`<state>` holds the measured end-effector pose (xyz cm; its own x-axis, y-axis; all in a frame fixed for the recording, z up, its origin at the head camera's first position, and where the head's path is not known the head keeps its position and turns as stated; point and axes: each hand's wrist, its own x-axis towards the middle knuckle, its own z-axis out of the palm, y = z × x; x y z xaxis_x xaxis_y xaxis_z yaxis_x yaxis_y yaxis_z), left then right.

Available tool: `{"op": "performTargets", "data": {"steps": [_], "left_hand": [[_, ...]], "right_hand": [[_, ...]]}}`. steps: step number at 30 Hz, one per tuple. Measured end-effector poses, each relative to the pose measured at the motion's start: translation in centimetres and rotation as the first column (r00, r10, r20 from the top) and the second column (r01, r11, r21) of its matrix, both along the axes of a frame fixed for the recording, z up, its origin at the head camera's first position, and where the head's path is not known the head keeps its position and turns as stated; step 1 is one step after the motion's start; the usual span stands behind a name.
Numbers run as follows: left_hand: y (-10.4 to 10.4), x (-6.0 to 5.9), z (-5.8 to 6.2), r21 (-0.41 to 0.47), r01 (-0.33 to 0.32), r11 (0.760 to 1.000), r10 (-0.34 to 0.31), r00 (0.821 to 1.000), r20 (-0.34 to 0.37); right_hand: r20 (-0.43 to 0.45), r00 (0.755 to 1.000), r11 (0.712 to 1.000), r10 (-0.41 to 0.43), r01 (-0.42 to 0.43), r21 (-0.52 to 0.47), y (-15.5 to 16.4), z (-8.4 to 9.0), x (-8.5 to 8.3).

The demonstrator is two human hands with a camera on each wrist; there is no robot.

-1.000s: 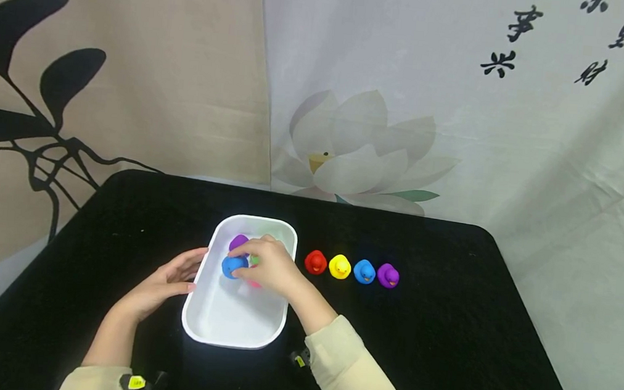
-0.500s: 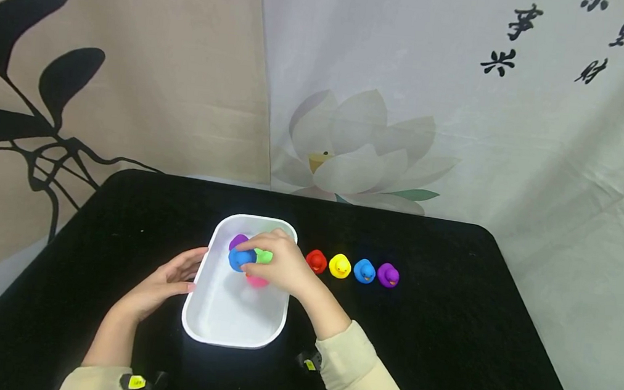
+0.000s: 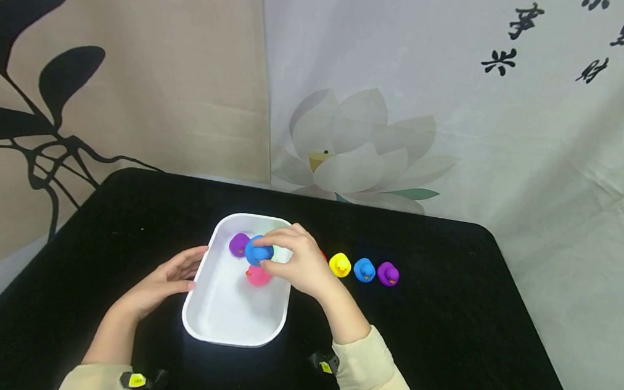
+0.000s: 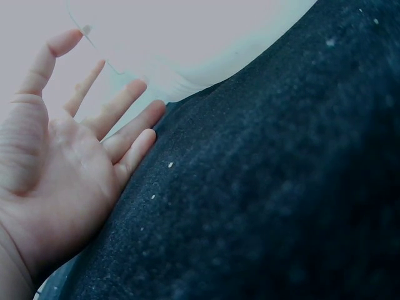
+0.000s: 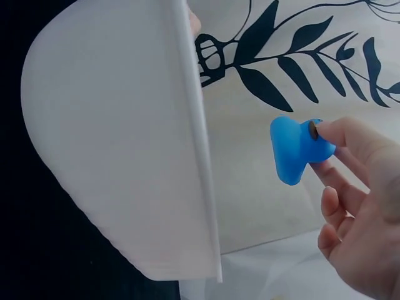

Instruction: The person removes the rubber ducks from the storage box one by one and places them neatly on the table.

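Observation:
My right hand (image 3: 296, 263) pinches a blue rubber duck (image 3: 259, 251) and holds it lifted above the far end of the white tub (image 3: 200, 297). The right wrist view shows the blue duck (image 5: 295, 149) between thumb and fingertip (image 5: 334, 133), beside the tub's wall (image 5: 119, 150). In the tub lie a purple duck (image 3: 239, 244) and a pink duck (image 3: 257, 275). My left hand (image 3: 168, 280) rests open against the tub's left side, fingers (image 4: 125, 128) straight against the white wall (image 4: 175, 50).
A row of ducks stands on the black table (image 3: 445, 330) right of the tub: yellow (image 3: 340, 265), blue (image 3: 364, 270), purple (image 3: 388, 275); a red one is mostly hidden behind my right hand. Printed curtains hang behind the table.
My right hand has lifted the blue duck out of the tub's middle and carried it up and to the right. The left hand has stayed put.

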<state>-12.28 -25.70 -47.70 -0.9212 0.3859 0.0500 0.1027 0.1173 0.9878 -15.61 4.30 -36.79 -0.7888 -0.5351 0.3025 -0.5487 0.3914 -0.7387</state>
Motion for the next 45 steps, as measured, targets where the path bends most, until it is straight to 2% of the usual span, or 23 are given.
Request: {"op": "performTargets", "data": {"steps": [17,18,24,35,45], "left_hand": [[0.1,-0.1,0.0,0.013,0.024,1.0,-0.024,1.0,-0.011],[0.1,-0.1,0.0,0.017,0.025,1.0,-0.025,1.0,-0.009],[0.0,0.0,0.1,0.018,0.024,1.0,-0.024,1.0,-0.011],[0.1,0.0,0.1,0.017,0.036,0.999,-0.035,0.999,-0.022],[0.3,0.1,0.3,0.022,0.019,1.0,-0.018,1.0,-0.015]], "right_hand": [[-0.056,0.998,0.996,-0.041,0.037,-0.079,5.0,0.5,0.5],[-0.054,0.997,0.996,-0.05,0.045,-0.076,5.3,1.0,0.7],[-0.043,0.996,0.996,-0.073,0.071,-0.056,7.7,1.0,0.7],[-0.023,0.988,0.988,-0.153,0.153,-0.028,12.3,0.4,0.0],[-0.011,0.98,0.979,-0.2,0.201,0.039,15.8,-0.2,-0.4]]}}
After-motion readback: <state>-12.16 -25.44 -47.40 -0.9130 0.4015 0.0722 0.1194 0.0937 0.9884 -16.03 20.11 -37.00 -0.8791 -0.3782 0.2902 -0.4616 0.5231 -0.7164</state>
